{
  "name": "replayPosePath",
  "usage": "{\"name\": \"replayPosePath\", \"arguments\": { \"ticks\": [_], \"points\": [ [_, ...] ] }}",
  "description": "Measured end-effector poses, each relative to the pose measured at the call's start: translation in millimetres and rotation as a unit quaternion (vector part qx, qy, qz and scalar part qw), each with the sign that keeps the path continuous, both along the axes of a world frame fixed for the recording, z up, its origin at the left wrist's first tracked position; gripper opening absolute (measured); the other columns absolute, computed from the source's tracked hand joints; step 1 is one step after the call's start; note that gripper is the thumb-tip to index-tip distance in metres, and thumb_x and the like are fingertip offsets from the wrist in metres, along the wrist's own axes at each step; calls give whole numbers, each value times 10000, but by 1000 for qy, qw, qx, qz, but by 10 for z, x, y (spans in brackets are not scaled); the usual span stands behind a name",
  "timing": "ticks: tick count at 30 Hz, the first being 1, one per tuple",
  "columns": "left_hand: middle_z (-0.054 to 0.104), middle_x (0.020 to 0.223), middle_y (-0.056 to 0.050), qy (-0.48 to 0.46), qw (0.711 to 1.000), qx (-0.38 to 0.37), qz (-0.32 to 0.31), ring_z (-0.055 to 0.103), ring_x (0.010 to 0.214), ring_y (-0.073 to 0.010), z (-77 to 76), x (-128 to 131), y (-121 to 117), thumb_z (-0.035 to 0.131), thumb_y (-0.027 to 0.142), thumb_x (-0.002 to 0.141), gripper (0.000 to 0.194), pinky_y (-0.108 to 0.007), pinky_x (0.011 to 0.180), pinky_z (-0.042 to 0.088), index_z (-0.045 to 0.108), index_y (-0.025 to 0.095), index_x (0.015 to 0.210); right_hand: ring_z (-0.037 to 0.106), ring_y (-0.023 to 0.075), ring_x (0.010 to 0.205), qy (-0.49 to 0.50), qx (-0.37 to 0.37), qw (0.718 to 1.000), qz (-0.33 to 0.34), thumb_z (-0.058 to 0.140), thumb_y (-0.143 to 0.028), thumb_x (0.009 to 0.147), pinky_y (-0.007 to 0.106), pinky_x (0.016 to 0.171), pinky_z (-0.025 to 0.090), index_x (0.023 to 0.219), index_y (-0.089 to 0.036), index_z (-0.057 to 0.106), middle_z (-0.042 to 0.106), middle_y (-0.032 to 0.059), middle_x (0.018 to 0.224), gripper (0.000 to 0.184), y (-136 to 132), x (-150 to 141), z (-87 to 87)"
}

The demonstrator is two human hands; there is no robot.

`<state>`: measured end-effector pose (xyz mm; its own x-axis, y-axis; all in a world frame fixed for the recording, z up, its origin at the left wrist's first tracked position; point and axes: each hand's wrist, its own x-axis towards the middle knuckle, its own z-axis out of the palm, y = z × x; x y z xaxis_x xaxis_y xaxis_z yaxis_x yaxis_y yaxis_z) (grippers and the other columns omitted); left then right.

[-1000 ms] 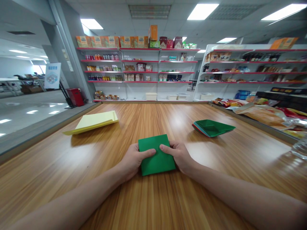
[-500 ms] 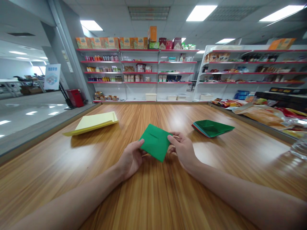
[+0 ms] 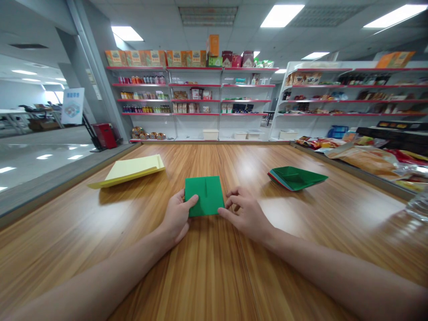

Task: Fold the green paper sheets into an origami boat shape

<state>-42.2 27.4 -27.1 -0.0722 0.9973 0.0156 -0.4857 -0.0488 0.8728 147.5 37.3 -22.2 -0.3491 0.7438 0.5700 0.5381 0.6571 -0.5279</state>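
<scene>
A small square of folded green paper [image 3: 209, 196], with a short crease line in its upper middle, is held above the table. My left hand [image 3: 177, 216] grips it at the left edge, thumb on top and fingers behind. At its lower right corner the thumb tip of my right hand [image 3: 247, 216] reaches the paper; the other fingers are curled loosely and stand apart from the thumb. A stack of coloured paper with a green sheet on top [image 3: 297, 177] lies to the right. Yellow paper sheets [image 3: 133, 170] lie on the left.
The wooden table [image 3: 207, 276] has a raised rim. Packaged snacks [image 3: 368, 156] are heaped beyond its right edge, near a clear plastic object [image 3: 417, 207]. Stocked shelves [image 3: 194, 100] stand behind the table.
The green paper has turned so its edges sit nearly level, and moved slightly left. My right hand has loosened its pinch and moved down to the paper's lower right corner.
</scene>
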Motion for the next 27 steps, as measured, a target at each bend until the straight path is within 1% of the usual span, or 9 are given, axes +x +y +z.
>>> {"name": "replayPosePath", "arguments": {
  "ticks": [3, 5, 8, 12, 14, 16, 21, 25, 27],
  "points": [
    [710, 892, -89, 9, 1000, 1, -17, 658, 752, -176, 3, -24, -5, 731, 198, 675, 338, -307, 731, 516, 623, 109, 982, 401, 303, 1249, -50, 121, 990, 49, 687, -317, 738, 466, 982, 387, 645, -174, 617, 456, 118, 1338, 184, -17, 33, 60],
    [710, 886, -96, 18, 999, 1, -39, 657, 731, -176, -1, -47, 2, 731, 201, 680, 351, -296, 692, 519, 622, 103, 999, 289, 313, 1332, -100, 153, 977, 112, 689, -324, 741, 488, 1043, 316, 639, -172, 610, 383, 85, 1425, 199, -28, 49, 81],
    [711, 884, -105, 31, 998, -5, -62, 657, 694, -182, -13, -84, 21, 729, 210, 688, 369, -291, 633, 524, 618, 103, 1024, 324, 292, 1327, -155, 166, 958, 178, 670, -330, 771, 528, 1084, 223, 675, -184, 598, 509, 52, 1340, 189, -36, 58, 82],
    [706, 924, -113, 28, 995, 0, -91, 653, 695, -179, -20, -106, 30, 723, 219, 707, 387, -292, 617, 530, 613, 115, 1063, 478, 267, 1225, -145, 193, 954, 180, 639, -286, 809, 568, 1105, 71, 639, -186, 573, 653, 24, 1156, 208, -40, 50, 78],
    [704, 939, -114, 23, 994, 4, -107, 650, 705, -166, -16, -104, 23, 723, 207, 710, 399, -280, 636, 528, 611, 118, 1083, 538, 259, 1165, -130, 208, 951, 188, 636, -297, 816, 563, 1109, 50, 627, -185, 572, 680, 29, 1100, 229, -42, 43, 82],
    [702, 944, -113, 21, 993, 5, -119, 647, 706, -153, -8, -97, 10, 727, 192, 705, 407, -263, 651, 523, 612, 116, 1088, 581, 245, 1112, -118, 214, 948, 203, 631, -306, 824, 542, 1116, 78, 640, -184, 582, 694, 41, 1066, 226, -42, 39, 83],
    [701, 931, -102, 34, 990, 14, -138, 648, 729, -153, 20, -72, -31, 734, 173, 690, 358, -248, 667, 511, 640, 114, 1030, 647, 210, 1002, -78, 220, 945, 228, 617, -286, 840, 474, 1096, 253, 722, -184, 612, 718, 62, 988, 156, -20, 43, 55],
    [704, 917, -97, 43, 987, 18, -151, 648, 733, -159, 29, -62, -40, 730, 158, 685, 343, -261, 679, 510, 653, 118, 1017, 682, 193, 912, -44, 229, 943, 236, 613, -268, 842, 419, 1009, 405, 792, -182, 626, 735, 61, 896, 99, -4, 39, 30],
    [705, 908, -98, 41, 988, 11, -151, 647, 725, -161, 30, -66, -37, 728, 150, 680, 350, -264, 673, 511, 656, 118, 1021, 685, 193, 901, -35, 224, 945, 238, 627, -269, 830, 392, 953, 462, 761, -180, 614, 736, 64, 881, 113, -3, 34, 28]
  ]
}}
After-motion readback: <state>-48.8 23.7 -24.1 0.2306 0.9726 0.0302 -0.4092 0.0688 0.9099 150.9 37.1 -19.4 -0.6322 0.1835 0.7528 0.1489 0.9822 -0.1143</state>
